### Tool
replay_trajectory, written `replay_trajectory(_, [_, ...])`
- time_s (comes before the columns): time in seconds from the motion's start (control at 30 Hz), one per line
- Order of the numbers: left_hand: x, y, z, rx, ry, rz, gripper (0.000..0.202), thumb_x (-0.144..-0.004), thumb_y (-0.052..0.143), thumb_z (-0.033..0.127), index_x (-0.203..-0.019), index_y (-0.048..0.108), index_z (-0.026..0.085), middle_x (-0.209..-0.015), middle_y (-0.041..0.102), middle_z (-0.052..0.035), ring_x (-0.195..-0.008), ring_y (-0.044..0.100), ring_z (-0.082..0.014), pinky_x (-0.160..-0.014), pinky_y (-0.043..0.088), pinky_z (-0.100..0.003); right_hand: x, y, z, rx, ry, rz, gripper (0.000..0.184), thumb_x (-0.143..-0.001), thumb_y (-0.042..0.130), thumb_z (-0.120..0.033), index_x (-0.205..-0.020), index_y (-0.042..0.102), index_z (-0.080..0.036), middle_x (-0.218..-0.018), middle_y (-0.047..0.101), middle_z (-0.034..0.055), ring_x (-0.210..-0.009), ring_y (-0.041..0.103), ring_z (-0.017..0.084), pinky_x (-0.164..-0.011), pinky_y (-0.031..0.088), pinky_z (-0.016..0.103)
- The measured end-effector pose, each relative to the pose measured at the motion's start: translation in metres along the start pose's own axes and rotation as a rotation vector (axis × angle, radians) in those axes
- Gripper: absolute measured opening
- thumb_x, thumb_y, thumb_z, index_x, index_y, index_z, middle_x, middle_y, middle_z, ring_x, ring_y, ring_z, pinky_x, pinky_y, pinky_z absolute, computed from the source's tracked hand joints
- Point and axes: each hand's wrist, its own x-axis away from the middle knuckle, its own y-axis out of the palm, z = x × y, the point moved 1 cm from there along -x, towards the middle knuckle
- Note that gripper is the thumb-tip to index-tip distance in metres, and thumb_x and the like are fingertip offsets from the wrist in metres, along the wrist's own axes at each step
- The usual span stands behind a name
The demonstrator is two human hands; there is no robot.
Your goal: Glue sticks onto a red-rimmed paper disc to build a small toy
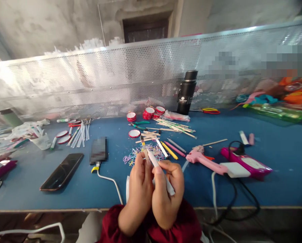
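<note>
1. Left hand (140, 179): fingers narrowed on a stick (144, 148), dark tip toward twelve o'clock.
2. Right hand (169, 190): fingers wrapped round a white marker (154, 158) pointing to eleven, beside the stick; whether the two touch, I cannot tell.
3. Surroundings, clockwise from the hands: bands (159, 151), twelve; flask (187, 94), one; glue gun (208, 162), two; phone (62, 172), nine.
</note>
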Motion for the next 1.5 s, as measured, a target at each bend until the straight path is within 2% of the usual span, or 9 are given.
replay_trajectory(0.13, [-0.001,0.001,-0.001,0.035,-0.039,-0.025,0.018,-0.105,0.046,0.035,-0.107,0.059,0.024,-0.095,0.069,-0.0050,-0.079,0.064,-0.0192,-0.075,0.051,-0.031,0.000,0.001,-0.001,0.010,-0.024,-0.037,0.007,-0.102,0.059,-0.027,-0.103,0.065,-0.026,-0.093,0.065,-0.0009,-0.085,0.064,0.013,-0.076,0.053,0.024])
replay_trajectory(0.3, [0.001,0.000,-0.004,0.025,-0.026,0.021,0.019,-0.104,0.047,0.038,-0.112,0.060,0.025,-0.106,0.072,-0.0090,-0.096,0.067,-0.0229,-0.087,0.052,-0.034,0.002,0.001,-0.002,0.000,0.012,-0.012,0.006,-0.102,0.059,-0.026,-0.105,0.065,-0.026,-0.096,0.065,-0.0012,-0.085,0.065,0.012,-0.075,0.053,0.023])
replay_trajectory(0.47, [0.000,-0.001,-0.001,0.015,-0.020,-0.043,0.019,-0.105,0.046,0.036,-0.098,0.059,0.024,-0.080,0.065,-0.0014,-0.069,0.059,-0.0179,-0.077,0.051,-0.031,0.001,0.001,-0.005,-0.001,-0.014,-0.035,0.007,-0.102,0.059,-0.025,-0.104,0.065,-0.026,-0.094,0.066,-0.0010,-0.085,0.066,0.012,-0.076,0.055,0.023])
replay_trajectory(0.6, [0.000,0.000,-0.001,0.061,-0.050,-0.002,0.020,-0.104,0.048,0.039,-0.111,0.059,0.024,-0.089,0.070,-0.0037,-0.074,0.062,-0.0187,-0.074,0.051,-0.031,0.000,0.001,-0.006,0.015,-0.022,-0.015,0.008,-0.102,0.058,-0.024,-0.105,0.065,-0.026,-0.094,0.067,-0.0009,-0.084,0.066,0.012,-0.075,0.054,0.022])
replay_trajectory(0.8, [0.001,0.002,-0.001,0.130,-0.041,-0.010,0.022,-0.103,0.050,0.044,-0.105,0.061,0.026,-0.080,0.068,-0.0014,-0.065,0.061,-0.0168,-0.066,0.053,-0.028,0.004,0.000,-0.004,-0.004,-0.009,-0.055,0.007,-0.102,0.058,-0.024,-0.105,0.064,-0.026,-0.095,0.065,-0.0002,-0.087,0.066,0.013,-0.078,0.055,0.023])
replay_trajectory(0.9, [0.002,0.000,0.000,0.108,-0.032,0.032,0.025,-0.103,0.051,0.045,-0.111,0.064,0.025,-0.083,0.071,-0.0040,-0.069,0.066,-0.0190,-0.069,0.056,-0.030,0.004,0.000,-0.004,0.002,0.002,-0.044,0.007,-0.102,0.058,-0.024,-0.105,0.064,-0.026,-0.096,0.066,0.0006,-0.087,0.066,0.014,-0.077,0.055,0.025])
replay_trajectory(1.07, [0.008,-0.001,-0.007,0.074,-0.095,0.004,0.033,-0.101,0.054,0.051,-0.119,0.063,0.024,-0.086,0.074,-0.0059,-0.071,0.069,-0.0206,-0.066,0.056,-0.030,0.004,0.001,-0.007,-0.025,-0.028,-0.035,0.006,-0.102,0.057,-0.024,-0.102,0.064,-0.024,-0.094,0.065,0.0012,-0.086,0.065,0.015,-0.076,0.055,0.026])
replay_trajectory(1.27, [0.005,0.003,-0.016,0.180,-0.085,0.084,0.034,-0.102,0.051,0.052,-0.120,0.062,0.026,-0.107,0.076,-0.0094,-0.095,0.074,-0.0228,-0.081,0.061,-0.033,0.008,-0.002,-0.001,-0.024,-0.001,-0.060,0.007,-0.103,0.055,-0.025,-0.105,0.062,-0.025,-0.098,0.064,0.0019,-0.088,0.066,0.016,-0.077,0.055,0.028])
replay_trajectory(1.5, [0.009,-0.001,-0.009,0.137,-0.017,0.036,0.036,-0.099,0.057,0.053,-0.121,0.064,0.025,-0.100,0.077,-0.0118,-0.105,0.074,-0.0288,-0.087,0.062,-0.039,0.012,0.001,-0.003,-0.049,0.032,-0.037,0.007,-0.102,0.058,-0.029,-0.104,0.062,-0.024,-0.096,0.062,0.0018,-0.086,0.063,0.017,-0.076,0.052,0.030])
